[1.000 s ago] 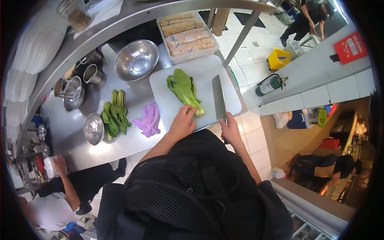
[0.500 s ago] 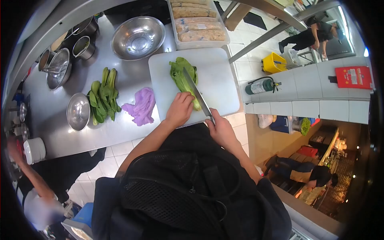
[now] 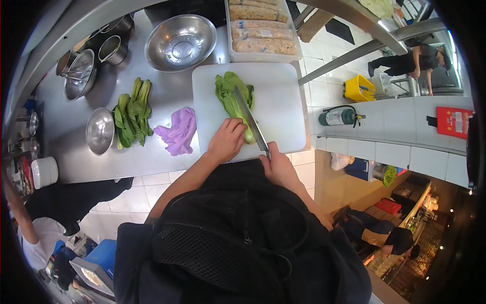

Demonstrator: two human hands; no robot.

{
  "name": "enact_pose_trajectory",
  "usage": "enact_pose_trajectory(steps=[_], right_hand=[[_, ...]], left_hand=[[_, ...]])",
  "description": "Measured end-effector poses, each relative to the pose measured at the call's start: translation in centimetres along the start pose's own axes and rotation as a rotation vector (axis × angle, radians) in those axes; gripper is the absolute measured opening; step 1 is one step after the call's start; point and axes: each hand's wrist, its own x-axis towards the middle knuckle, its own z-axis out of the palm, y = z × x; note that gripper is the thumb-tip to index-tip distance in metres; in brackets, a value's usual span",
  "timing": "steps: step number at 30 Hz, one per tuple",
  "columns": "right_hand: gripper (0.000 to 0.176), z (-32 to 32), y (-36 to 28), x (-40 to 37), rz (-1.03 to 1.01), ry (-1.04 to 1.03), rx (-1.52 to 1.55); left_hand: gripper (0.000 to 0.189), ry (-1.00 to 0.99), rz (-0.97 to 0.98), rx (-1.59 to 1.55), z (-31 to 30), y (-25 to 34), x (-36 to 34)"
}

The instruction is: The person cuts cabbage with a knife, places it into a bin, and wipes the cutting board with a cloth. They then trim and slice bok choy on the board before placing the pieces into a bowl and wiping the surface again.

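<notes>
A head of leafy green bok choy lies lengthwise on the white cutting board, leaves toward the far side and pale stem toward me. My left hand has its fingers curled over the stem end. In my right hand is the handle of a kitchen knife, whose long blade runs along the right side of the bok choy and overlaps its leaves. Left of the board lies a crumpled purple cloth. More bok choy rests on the steel table beside a small metal bowl.
A large metal bowl and a plastic tub of wrapped rolls stand behind the board. Pots and a strainer sit at the far left, with a white container near the table's left edge. Other people are at left and right.
The whole view has shifted slightly. My hands, the knife and the bok choy keep nearly the same arrangement. At left, a person's arm has moved toward the edge of view.
</notes>
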Motion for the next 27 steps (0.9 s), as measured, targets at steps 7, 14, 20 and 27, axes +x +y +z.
enact_pose_trajectory(steps=[7,14,20,27], right_hand=[[0.040,-1.0,2.8,-1.0,-0.092,0.286,0.188],[0.036,-1.6,11.0,0.2,-0.059,0.540,0.205],[0.039,-1.9,12.1,-2.7,0.031,0.465,0.189],[0.041,-4.2,6.9,-2.0,-0.129,0.559,0.259]], left_hand=[[0.040,0.078,-0.309,-0.032,0.9,3.4,1.0],[0.048,-0.170,-0.186,-0.069,-0.1,3.1,5.0],[0.028,-0.257,0.043,0.310,0.0,1.4,4.1],[0.018,-0.191,-0.168,0.471,2.6,2.1,4.7]])
